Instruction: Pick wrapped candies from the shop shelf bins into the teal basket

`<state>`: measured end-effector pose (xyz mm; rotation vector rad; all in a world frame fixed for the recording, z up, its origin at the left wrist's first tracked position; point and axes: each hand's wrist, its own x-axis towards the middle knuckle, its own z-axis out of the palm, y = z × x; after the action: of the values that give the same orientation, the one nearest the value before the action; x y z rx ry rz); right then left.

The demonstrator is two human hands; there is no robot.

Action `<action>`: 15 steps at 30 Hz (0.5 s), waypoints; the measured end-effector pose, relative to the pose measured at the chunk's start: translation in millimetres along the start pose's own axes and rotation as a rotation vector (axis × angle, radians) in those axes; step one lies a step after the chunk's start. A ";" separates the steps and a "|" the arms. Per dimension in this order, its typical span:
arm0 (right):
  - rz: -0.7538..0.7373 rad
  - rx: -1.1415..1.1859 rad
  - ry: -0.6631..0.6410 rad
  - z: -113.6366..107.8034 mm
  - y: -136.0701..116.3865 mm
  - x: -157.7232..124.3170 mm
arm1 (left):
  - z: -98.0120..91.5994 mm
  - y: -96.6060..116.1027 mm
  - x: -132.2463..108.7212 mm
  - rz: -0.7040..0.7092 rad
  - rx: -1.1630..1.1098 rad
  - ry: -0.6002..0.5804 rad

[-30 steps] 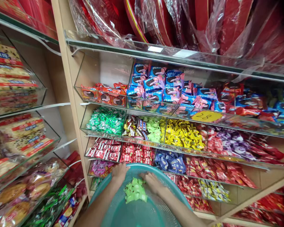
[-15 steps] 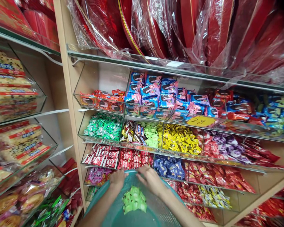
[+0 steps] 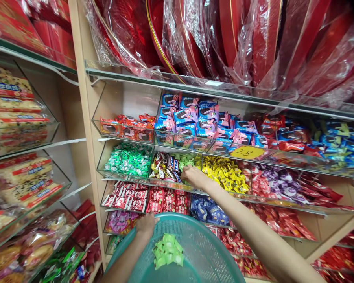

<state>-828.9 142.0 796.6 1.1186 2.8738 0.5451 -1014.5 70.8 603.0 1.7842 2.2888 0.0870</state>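
My left hand (image 3: 146, 225) is closed around the far left rim of a green plastic mesh basket (image 3: 212, 243). A small heap of light-green wrapped candies (image 3: 168, 251) lies at the basket's bottom. Stretched out over the shelf, my right hand (image 3: 194, 176) is at the bin of light-green wrapped candies (image 3: 185, 159). Its fingers are curled down among them, and the fingertips are hidden. Left of it are brown-wrapped chocolate bars (image 3: 166, 165); right of it are yellow wrapped candies (image 3: 224, 173).
Clear dividers and shelf edges (image 3: 165, 182) frame the bins. Above are blue-and-pink cookie packs (image 3: 185, 116) and a yellow price tag (image 3: 247, 152). Below lie red packets (image 3: 168, 200) and dark-blue packets (image 3: 208, 209). Plastic-wrapped red items (image 3: 194, 39) fill the top shelf.
My right hand has left the basket's far rim and moved up and forward to the light-green candy bin. My left hand stays on the rim.
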 end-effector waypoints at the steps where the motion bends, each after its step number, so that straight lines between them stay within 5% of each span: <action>1: -0.011 -0.017 -0.015 0.2 -0.4 0.8 | 0.4 -0.1 0.1 -0.003 -0.004 0.002; 15: -0.051 -0.219 0.010 -0.1 9.5 -4.3 | 1.5 0.4 -2.9 -0.052 -0.078 0.024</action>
<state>-819.5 145.6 799.3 1.0086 2.7569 0.8403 -1013.2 68.0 602.0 1.6934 2.3132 0.1869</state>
